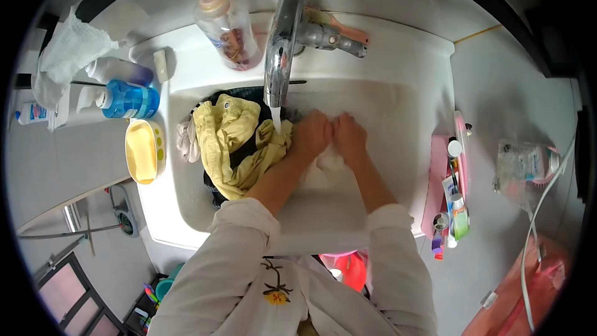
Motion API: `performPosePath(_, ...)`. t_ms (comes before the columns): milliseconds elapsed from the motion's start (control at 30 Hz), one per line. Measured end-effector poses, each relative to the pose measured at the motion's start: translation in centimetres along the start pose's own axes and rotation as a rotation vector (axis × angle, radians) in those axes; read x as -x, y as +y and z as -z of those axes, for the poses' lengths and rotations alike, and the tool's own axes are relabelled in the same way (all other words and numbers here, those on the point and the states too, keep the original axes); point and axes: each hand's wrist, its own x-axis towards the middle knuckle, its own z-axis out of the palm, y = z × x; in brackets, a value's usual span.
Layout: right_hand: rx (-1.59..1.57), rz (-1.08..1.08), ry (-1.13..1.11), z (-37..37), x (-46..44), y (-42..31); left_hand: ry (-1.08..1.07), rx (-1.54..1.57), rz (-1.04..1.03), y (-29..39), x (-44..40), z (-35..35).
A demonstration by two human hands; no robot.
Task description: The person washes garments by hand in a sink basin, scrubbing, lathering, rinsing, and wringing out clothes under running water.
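White crumpled cloth (329,163) hangs in the white basin (398,168) on the near side of my fists, its long axis seemingly running back toward me. My left hand (313,134) and right hand (350,135) are curled tight around it, side by side. Left of my left hand bunches a yellow fabric garment (225,143); beyond arches a curved chrome faucet (283,43), running.

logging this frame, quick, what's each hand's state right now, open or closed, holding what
Left hand: closed, seemingly on the white cloth.
Right hand: closed, seemingly on the same white cloth.
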Motion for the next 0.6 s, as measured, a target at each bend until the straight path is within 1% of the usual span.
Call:
performPosePath(33,0.044,-0.043,-0.024,0.4,-1.4,-0.4,0.021,0.031,0.053,-0.4,-1.2,-0.4)
performPosePath(67,-0.003,-0.088,0.018,0.5,-2.4,-0.4,0.043,0.060,0.106,-0.9,-2.1,-0.6)
performPosePath(133,-0.100,-0.176,0.085,-0.1,-3.0,-0.4,0.073,0.184,0.106,-0.9,-2.5,0.1)
performPosePath(167,-0.305,-0.213,0.072,-0.3,-2.3,0.2,0.084,0.249,0.112,-0.8,-2.2,0.4)
performPosePath(233,-0.715,-0.278,0.058,0.9,-0.7,1.4,0.086,0.386,0.346,-1.8,-1.8,-0.1)
performPosePath(267,-0.793,-0.266,0.096,0.5,-0.1,2.4,0.085,0.458,0.461,-2.3,-1.5,-0.5)
performPosePath(333,-0.948,-0.239,0.173,-0.9,1.4,4.4,0.218,0.575,0.492,-2.2,0.4,-0.1)
performPosePath(367,-0.854,-0.219,0.086,-0.7,2.4,5.2,0.289,0.633,0.507,-2.4,1.2,0.5)
performPosePath(433,-0.667,-0.182,-0.086,0.5,5.4,5.1,0.204,0.722,0.869,-2.9,2.2,2.0)
performPosePath(467,-0.713,-0.269,-0.144,1.0,6.8,4.8,0.153,0.762,1.050,-3.1,2.5,2.7)
performPosePath(533,-0.801,-0.445,-0.258,2.3,9.0,4.3,0.213,0.981,1.202,-4.5,2.9,3.2)
performPosePath(600,-0.900,-0.397,-0.292,0.7,9.0,5.9,0.248,1.298,1.238,-4.9,3.4,3.6)
